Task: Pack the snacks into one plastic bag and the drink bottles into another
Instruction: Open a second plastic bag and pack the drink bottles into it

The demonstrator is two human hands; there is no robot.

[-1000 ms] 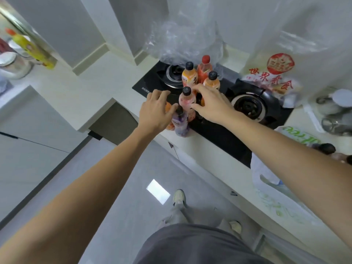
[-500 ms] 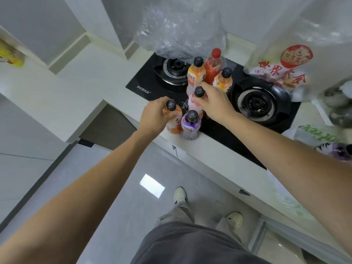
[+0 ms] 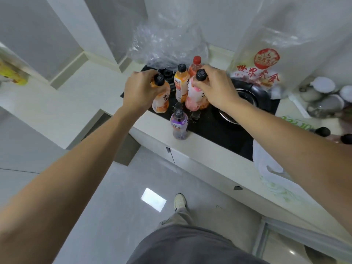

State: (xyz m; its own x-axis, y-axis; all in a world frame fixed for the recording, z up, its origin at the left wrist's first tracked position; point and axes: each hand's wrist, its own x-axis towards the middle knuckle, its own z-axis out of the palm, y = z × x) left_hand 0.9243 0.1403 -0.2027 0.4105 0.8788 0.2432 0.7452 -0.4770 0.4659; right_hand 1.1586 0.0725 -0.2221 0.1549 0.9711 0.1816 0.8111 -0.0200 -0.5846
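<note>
My left hand [image 3: 140,90] grips the neck of an orange drink bottle [image 3: 161,101], lifted above the black stove top [image 3: 219,128]. My right hand [image 3: 217,88] grips the neck of a pink drink bottle [image 3: 196,98], also raised. A purple bottle [image 3: 179,124] stands at the stove's front edge. Behind it stand a yellow-orange bottle [image 3: 181,82] and a red-capped bottle [image 3: 196,62]. A clear plastic bag [image 3: 167,44] sits crumpled behind the bottles. A printed plastic bag with red characters [image 3: 266,60] hangs at the right.
A white bag with green print [image 3: 274,180] lies on the counter at the right, dark bottle caps [image 3: 323,131] beside it. Bowls and lids [image 3: 323,96] sit at far right. The pale counter [image 3: 57,103] extends left. Floor and my shoe [image 3: 180,201] are below.
Both hands have lifted their bottles off the stove top, the left with the orange one, the right with the pink one. The purple bottle stays standing alone at the front edge.
</note>
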